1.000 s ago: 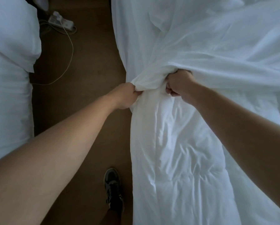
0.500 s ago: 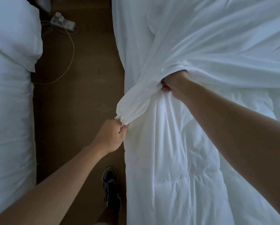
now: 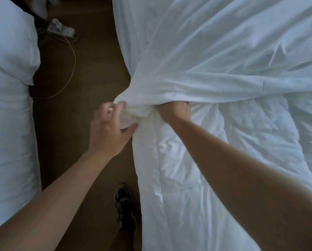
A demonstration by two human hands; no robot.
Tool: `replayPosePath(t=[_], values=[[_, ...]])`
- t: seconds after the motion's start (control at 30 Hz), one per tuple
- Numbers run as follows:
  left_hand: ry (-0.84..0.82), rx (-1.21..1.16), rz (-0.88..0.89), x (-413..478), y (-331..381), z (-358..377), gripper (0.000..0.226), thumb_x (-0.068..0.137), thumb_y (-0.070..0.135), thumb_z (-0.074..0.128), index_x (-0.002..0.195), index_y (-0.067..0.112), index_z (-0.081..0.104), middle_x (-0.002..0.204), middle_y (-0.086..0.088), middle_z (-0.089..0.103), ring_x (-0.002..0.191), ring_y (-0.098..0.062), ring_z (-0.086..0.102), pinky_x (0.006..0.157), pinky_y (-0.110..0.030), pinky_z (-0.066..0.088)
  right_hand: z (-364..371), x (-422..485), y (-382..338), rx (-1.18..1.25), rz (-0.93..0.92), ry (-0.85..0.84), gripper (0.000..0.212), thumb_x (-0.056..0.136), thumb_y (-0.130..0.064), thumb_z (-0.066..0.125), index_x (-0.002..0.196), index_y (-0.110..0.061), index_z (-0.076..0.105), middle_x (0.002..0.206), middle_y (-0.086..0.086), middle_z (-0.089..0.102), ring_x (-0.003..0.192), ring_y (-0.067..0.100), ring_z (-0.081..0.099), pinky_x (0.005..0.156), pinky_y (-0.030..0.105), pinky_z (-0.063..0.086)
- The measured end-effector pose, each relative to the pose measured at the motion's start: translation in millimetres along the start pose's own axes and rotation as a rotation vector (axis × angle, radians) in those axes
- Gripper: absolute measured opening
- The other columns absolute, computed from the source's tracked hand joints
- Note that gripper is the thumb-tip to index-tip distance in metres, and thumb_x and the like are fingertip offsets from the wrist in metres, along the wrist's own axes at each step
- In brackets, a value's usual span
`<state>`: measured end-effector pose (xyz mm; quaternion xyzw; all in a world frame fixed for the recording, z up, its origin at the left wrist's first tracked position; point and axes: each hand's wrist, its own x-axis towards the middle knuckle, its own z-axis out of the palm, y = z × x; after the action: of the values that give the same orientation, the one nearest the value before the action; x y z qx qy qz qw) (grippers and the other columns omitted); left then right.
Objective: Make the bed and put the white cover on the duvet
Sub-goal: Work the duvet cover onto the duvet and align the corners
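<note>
From my seat I see 2 bare arms reaching forward over the side of the bed. My right hand (image 3: 175, 111) is balled into a fist, knuckles up, clamped on the hem of the white cover (image 3: 215, 57); its fingers are tucked under the fold, so I cannot see them. The cover stretches away from that fist across the far part of the mattress, pulled into long taut creases that all run toward the grip. Just left of the fist the cover gathers into a bunched corner (image 3: 133, 104) that hangs over the bed's edge.

My left hand (image 3: 108, 131) is spread wide, fingers splayed and blurred, holding nothing. Its thumb touches the lower side of the bunched corner and its fingertips sit right at the upper side.

The duvet (image 3: 187, 178) lies bare and rumpled on the near part of the bed, below the right hand and under my right forearm, with the cover's hem crossing it at the fist.

Between the beds runs a brown floor (image 3: 70, 124), with 1 dark shoe (image 3: 124, 201) near the bed. A second bed (image 3: 8, 124) with a pillow (image 3: 10, 42) stands on the left, and a power strip (image 3: 61, 29) with a pale cable (image 3: 71, 69) lies on the floor beyond.
</note>
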<state>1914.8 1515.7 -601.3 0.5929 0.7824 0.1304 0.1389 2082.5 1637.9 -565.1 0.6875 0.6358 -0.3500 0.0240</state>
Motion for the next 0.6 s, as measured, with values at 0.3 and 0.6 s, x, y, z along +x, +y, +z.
replayPosePath(t=[0.3, 0.6], values=[[0.134, -0.515, -0.223, 20.7, 17.5, 33.0, 0.033, 0.109, 0.024, 0.039, 0.092, 0.004, 0.06, 0.077, -0.002, 0.06, 0.068, -0.018, 0.058, 0.063, -0.039, 0.047, 12.5, -10.1, -11.1, 0.017, -0.053, -0.022, 0.038, 0.105, -0.028, 0.042, 0.132, -0.009, 0.062, 0.137, 0.018, 0.06, 0.126, 0.034, 0.056, 0.105, 0.037, 0.044], [-0.127, -0.422, -0.261, 43.5, 13.9, 14.6, 0.047, 0.109, 0.031, 0.035, 0.064, 0.019, 0.044, 0.065, 0.001, 0.05, 0.058, -0.015, 0.044, 0.05, -0.033, 0.026, 30.7, -25.3, -13.3, -0.064, 0.059, -0.224, 0.042, 0.101, -0.034, 0.039, 0.08, -0.007, 0.064, 0.057, 0.005, 0.067, 0.055, 0.021, 0.069, 0.067, 0.034, 0.063]])
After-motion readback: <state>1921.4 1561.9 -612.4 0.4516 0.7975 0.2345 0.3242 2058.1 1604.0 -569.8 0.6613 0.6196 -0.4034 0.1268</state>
